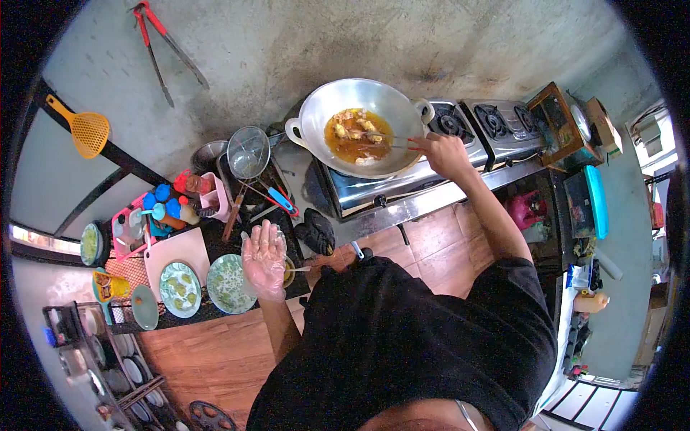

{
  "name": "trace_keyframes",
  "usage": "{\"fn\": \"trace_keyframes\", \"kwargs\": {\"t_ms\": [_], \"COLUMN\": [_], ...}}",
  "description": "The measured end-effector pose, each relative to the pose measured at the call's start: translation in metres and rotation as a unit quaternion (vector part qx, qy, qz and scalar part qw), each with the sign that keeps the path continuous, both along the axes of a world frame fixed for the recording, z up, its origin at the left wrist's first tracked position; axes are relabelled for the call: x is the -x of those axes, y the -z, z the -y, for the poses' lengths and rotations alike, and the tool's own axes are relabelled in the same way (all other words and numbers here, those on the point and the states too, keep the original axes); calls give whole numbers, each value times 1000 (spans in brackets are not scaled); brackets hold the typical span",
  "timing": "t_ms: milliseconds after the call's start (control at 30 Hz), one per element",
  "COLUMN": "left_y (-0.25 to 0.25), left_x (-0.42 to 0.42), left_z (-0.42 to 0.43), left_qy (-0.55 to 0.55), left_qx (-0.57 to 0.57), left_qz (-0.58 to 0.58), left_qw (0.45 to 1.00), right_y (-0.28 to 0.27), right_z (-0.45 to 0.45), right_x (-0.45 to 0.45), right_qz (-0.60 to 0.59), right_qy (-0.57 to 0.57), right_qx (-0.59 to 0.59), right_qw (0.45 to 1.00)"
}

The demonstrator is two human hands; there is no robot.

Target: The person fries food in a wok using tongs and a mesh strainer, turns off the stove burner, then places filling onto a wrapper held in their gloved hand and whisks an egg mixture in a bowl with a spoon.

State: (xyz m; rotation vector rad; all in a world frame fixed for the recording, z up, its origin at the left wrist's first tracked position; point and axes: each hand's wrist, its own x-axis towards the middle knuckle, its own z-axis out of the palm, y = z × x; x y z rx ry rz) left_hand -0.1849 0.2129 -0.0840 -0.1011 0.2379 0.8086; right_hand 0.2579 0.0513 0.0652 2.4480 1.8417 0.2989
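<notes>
My right hand (443, 155) is closed around the red handles of metal tongs (394, 141). The tongs reach into a large silver wok (316, 108) on the stove, where golden food pieces (369, 126) sit in bubbling amber oil (343, 149). Over the dark counter, my left hand (264, 257) is held up with fingers spread, in a clear plastic glove with whitish residue on it. It holds nothing. Just left of it is a plate (231, 284) of greenish-white coated pieces, and a similar plate (180, 289) lies farther left.
The stove's other burners (491, 122) lie right of the wok. A wire strainer (249, 152) stands left of the wok. A pink cutting board (175, 257), squeeze bottles (171, 207) and a pale green plate (145, 307) occupy the left counter. Black cloth (315, 231) lies near the stove's corner.
</notes>
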Motion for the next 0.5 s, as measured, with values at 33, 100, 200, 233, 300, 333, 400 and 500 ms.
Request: {"fn": "trace_keyframes", "kwargs": {"t_ms": [33,100,200,233,300,333,400,500], "left_y": [0,-2,-4,-5,-9,-9,-9,-8], "left_x": [0,-2,-4,-5,-7,-8,-8,-8], "left_z": [0,-2,-2,-2,-3,-4,-4,-4], "left_qy": [1,1,5,7,6,6,8,4], "left_qx": [1,8,6,6,11,10,14,21], "left_qz": [-1,-11,-16,-15,-29,-29,-28,-24], "left_qw": [1000,1000,1000,1000,999,1000,999,999], "right_y": [0,-4,-16,-17,-21,-22,-22,-17], "right_z": [2,5,7,6,9,10,10,8], "right_x": [2,2,2,-1,-4,-5,-6,-5], "right_qz": [7,-6,-18,-13,-19,-19,-18,-21], "right_qy": [-2,5,32,31,58,61,64,96], "right_qx": [7,7,-7,-31,-7,-8,-9,18], "right_qw": [1000,1000,999,999,998,998,998,995]}}
